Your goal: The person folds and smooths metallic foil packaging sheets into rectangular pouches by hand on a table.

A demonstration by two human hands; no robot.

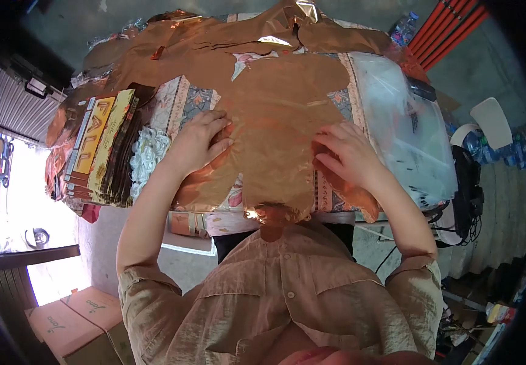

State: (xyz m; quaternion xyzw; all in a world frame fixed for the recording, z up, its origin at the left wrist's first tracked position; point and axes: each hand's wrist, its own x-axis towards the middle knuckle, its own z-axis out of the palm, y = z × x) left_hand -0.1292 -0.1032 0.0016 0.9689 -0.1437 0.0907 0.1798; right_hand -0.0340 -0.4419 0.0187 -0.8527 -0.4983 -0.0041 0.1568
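Note:
A copper-coloured foil sheet (278,131) lies spread in front of me on the patterned table cover (198,104). My left hand (205,141) rests at its left edge, fingers slightly bent and thumb apart. Along the right edge, my right hand (349,152) touches the foil with fingers stretched and thumb spread; some foil shows beneath the palm. The near end of the sheet reaches the table edge by my shirt and looks creased there. More crumpled copper foil (153,64) covers the far side of the table.
Left of me are a stack of printed packets (101,146) and white fabric roses (148,155). Clear plastic bags (397,121) lie on the right. Beyond stand a water bottle (405,29) and red poles (448,30). A cardboard box (77,319) sits at lower left.

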